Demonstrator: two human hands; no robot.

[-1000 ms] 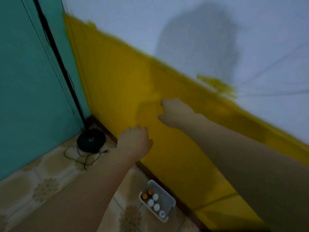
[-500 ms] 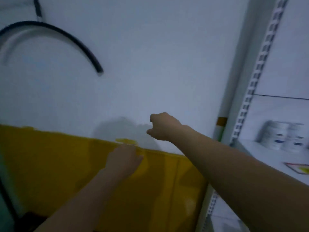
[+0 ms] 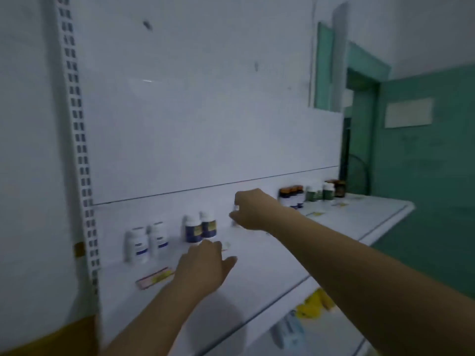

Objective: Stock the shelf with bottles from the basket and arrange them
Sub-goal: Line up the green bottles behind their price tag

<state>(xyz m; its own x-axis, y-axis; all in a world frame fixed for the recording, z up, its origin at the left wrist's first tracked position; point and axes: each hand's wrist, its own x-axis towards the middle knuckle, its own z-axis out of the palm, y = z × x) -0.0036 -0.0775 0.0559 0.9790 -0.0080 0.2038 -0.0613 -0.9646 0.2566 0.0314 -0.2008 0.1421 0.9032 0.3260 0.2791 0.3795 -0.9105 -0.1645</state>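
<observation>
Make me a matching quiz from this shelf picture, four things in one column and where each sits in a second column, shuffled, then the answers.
Things
1 white bottles
2 blue-label bottles
3 brown-capped bottles
4 yellow items

Places
A on the lower shelf
B far left, by the slotted upright
C just beyond the left hand
D right of the right hand, which pinches a white item

Pairs: 1-B, 2-C, 3-D, 4-A
</observation>
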